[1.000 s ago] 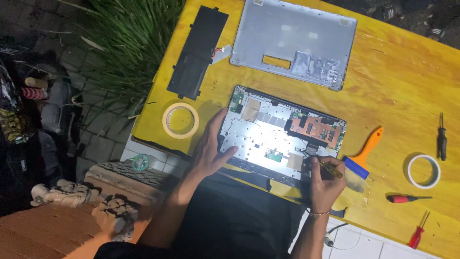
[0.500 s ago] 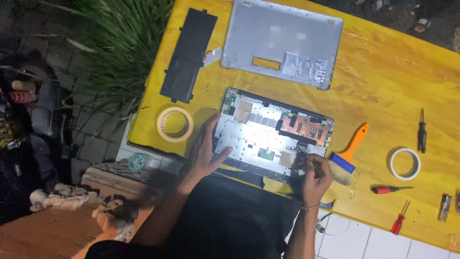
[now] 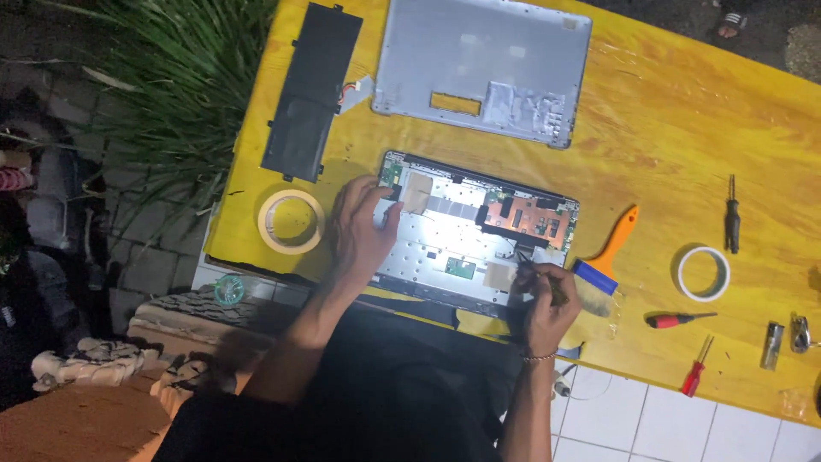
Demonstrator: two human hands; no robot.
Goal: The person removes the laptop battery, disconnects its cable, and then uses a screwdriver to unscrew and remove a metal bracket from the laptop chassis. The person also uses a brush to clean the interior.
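Worktop: yellow board, set over white tiles at its near edge
Opened laptop base: lies flat near the middle of the worktop, inner side up, with a copper-coloured board at its right end and a small green board lower down
Left hand: palm down on the left end of the laptop base, fingers spread, grip open and closed round nothing
Right hand: at the lower right corner of the laptop base, fingers curled; grip closed on a thin dark tool whose tip touches the base
Grey cover panel: lies apart, beyond the base
Black battery pack: left of the cover panel
Tape roll, cream: just left of the left hand
Brush, orange handle: just right of the base
Tape roll, white: right of the brush
Screwdrivers: black, red-handled, small red
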